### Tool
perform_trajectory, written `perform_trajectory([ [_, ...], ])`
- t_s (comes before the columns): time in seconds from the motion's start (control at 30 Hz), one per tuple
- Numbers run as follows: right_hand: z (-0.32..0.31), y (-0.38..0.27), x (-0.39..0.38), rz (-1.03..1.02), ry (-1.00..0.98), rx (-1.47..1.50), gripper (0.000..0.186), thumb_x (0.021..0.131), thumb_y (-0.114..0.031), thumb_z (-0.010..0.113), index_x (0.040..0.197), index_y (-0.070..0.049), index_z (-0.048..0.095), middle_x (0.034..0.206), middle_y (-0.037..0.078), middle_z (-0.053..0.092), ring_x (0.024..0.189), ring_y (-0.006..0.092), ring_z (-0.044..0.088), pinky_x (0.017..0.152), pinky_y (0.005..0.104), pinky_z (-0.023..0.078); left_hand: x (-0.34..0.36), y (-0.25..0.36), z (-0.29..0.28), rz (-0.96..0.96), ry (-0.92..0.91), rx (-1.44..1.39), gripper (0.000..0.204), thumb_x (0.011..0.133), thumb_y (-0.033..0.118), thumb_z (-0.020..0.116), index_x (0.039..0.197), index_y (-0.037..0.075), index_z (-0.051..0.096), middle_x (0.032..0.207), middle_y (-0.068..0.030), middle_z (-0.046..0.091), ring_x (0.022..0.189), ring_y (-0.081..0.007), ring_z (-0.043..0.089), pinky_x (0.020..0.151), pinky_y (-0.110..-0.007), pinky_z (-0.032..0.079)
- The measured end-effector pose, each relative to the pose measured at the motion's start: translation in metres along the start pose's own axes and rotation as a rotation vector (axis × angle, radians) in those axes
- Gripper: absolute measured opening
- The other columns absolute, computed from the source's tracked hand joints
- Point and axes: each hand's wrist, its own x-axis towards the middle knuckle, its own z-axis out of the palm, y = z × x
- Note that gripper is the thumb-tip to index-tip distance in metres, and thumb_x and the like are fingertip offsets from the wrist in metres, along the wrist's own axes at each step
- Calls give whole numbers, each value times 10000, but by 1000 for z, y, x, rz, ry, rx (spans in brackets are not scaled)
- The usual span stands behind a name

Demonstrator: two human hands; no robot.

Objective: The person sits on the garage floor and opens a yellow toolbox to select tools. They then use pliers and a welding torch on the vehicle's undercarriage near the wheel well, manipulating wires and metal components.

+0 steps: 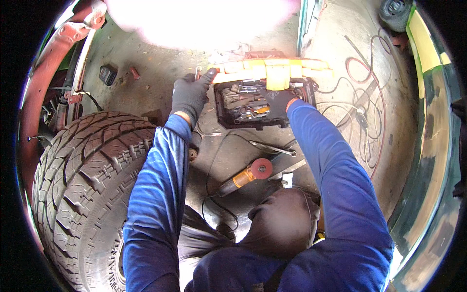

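My right hand (278,101) is down in the black box (266,126), among loose tools (245,114), and I judge the step in hand to be sorting through them for a piece, or setting one in. The box lies right below those fingers, its near wall between them and my body. The latch (277,78) of the raised orange lid (233,73) hangs just beyond them. Dark glove against dark box: I cannot tell whether these fingers are wide, narrow or closed on a tool.

My left hand (188,97) is up at the lid's left end, thumb side against its edge, the fingers drawn fairly narrow. A bright metal bit (198,72) pokes up just past them; whether I grip that, the lid, or both, I cannot tell.

As I see it, the next move calls for the left fingers to stay out of the lid's way, while the right ones find one tool and lift it clear of the latch and its neighbours, without snagging. The pile looks tangled, so a pinch near the end of a handle would likely suit.

Nearer my body than either hand's fingers lie a wrench (275,147) and a grinder (245,176) with a red disc; a big tyre (92,165) stands to the left of them.
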Motion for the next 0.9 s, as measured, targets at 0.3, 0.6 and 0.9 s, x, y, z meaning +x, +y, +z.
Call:
perform_trajectory([
  [0.3,13,-3,-2,1,58,34,1028,755,-355,896,1622,-5,467,1394,283,702,1281,416,698,1088,485,569,5,-5,0,-17,-2,29,700,888,592,901,1011,-89,793,722,-125,740,584,-209,695,599,-378,562],
  [0.6,-43,-10,-15,57,-116,250,833,691,-368,889,1385,20,639,1303,294,739,1227,443,716,1041,526,587,7,-5,0,-3,20,100,701,896,601,889,1000,-87,797,706,-143,740,584,-215,700,583,-386,555],
  [0.9,-56,5,-12,3,-71,219,813,751,-430,852,1441,-53,646,1232,245,774,1114,409,751,972,503,603,4,3,-2,-13,-1,116,722,889,622,883,994,-86,795,721,-152,746,602,-217,719,596,-385,575],
])
